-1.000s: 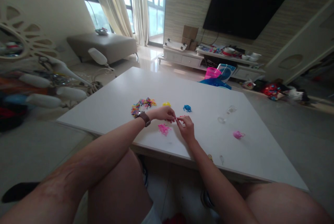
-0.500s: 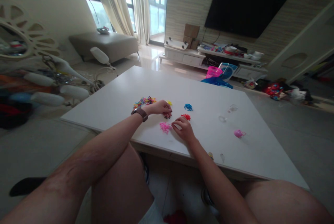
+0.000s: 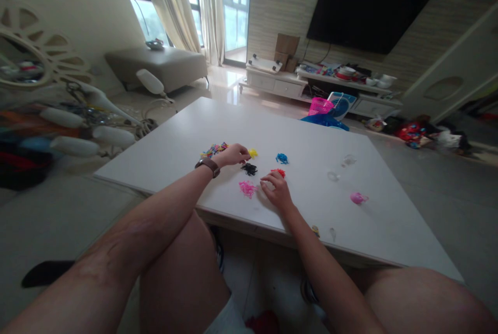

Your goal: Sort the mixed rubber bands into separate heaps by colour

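Observation:
Small coloured pieces lie in piles on the white table (image 3: 187,131). My left hand (image 3: 235,154), with a brown-strapped watch at the wrist, is between the mixed-colour pile (image 3: 213,150) and the yellow pile (image 3: 253,153), just above the black pile (image 3: 249,169). Its fingers are bent together; whether they hold anything is too small to tell. My right hand (image 3: 277,190) rests beside the red pile (image 3: 278,172), partly covering it, fingers apart with nothing visible in them. The pink pile (image 3: 247,189) lies left of that hand, and the blue pile (image 3: 282,158) lies beyond.
On the table's right are a pink object (image 3: 358,198), a clear ring (image 3: 333,176) and a clear item (image 3: 349,160). A small yellowish figure (image 3: 315,231) sits by the near edge. A lamp (image 3: 150,82) with white shades stands left of the table.
My left hand has moved up and left off the black pile, which now shows fully. My right hand has drawn slightly away from the pink pile and its fingers have parted.

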`<state>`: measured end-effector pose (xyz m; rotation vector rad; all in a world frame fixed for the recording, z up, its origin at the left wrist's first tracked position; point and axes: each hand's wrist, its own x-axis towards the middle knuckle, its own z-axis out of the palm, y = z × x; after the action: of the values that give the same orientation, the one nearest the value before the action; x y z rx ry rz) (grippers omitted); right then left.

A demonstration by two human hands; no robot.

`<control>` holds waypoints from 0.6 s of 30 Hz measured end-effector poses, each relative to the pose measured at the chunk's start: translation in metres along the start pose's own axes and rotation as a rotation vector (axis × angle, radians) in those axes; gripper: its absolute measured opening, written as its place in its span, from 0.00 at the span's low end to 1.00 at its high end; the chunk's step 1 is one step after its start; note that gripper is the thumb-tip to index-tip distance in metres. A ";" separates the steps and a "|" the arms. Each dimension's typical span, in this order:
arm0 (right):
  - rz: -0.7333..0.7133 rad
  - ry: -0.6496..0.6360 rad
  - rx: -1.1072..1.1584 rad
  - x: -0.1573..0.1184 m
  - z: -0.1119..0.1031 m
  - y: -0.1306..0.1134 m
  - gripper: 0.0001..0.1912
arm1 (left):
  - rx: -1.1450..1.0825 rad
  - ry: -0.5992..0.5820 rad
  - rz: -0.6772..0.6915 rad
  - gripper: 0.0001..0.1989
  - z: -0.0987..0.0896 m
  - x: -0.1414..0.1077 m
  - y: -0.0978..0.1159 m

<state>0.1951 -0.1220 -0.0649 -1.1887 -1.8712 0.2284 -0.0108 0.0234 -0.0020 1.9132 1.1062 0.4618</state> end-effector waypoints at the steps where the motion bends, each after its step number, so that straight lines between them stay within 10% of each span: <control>1: 0.006 0.000 -0.003 0.000 0.000 0.000 0.06 | 0.062 0.029 0.002 0.09 -0.001 0.000 -0.001; 18: 0.037 -0.003 -0.016 0.001 0.002 0.002 0.06 | 0.201 -0.007 0.005 0.08 0.004 0.000 0.005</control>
<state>0.1949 -0.1199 -0.0665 -1.2349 -1.8581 0.2367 -0.0054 0.0206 0.0004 2.0901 1.1807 0.3568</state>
